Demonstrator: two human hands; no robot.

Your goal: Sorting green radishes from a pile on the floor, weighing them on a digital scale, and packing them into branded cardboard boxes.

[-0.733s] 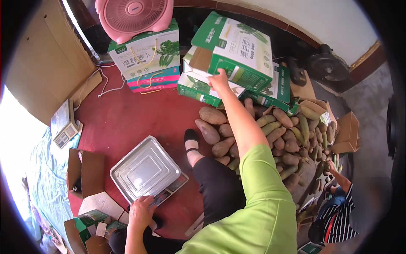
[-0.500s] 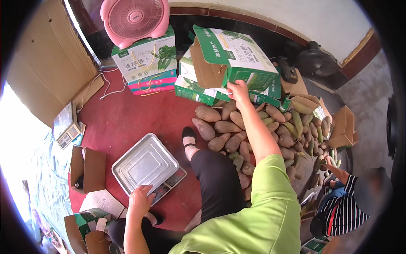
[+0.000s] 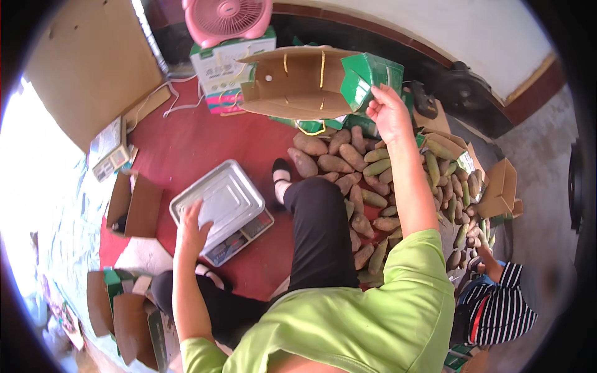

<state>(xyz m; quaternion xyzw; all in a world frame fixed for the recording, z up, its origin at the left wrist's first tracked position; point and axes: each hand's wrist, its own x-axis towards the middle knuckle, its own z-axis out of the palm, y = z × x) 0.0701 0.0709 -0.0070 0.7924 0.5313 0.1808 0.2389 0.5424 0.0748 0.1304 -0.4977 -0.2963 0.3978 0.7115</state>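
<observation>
My right hand (image 3: 388,115) is closed on the green end of a cardboard gift box (image 3: 295,81) and holds it above the far edge of the radish pile. The box is tilted so that its brown inside faces me, with yellow cord handles running across it. Below it lie many long brownish and green radishes (image 3: 336,163). At the left, my left hand (image 3: 193,230) has its fingers spread over the near left side of a metal tray (image 3: 239,186). Whether it touches the tray I cannot tell. The tray rests on a digital scale (image 3: 242,239).
A pink fan (image 3: 227,18) stands on a stacked carton (image 3: 224,65) at the back. Open cartons (image 3: 140,205) are at my left, and a brown box (image 3: 499,186) is at the right. A person in a striped top (image 3: 504,304) reaches into the pile at lower right.
The gift box has been lifted and turned, so its opening now faces me. My left hand has moved forward along the tray and spread its fingers. The view has shifted slightly.
</observation>
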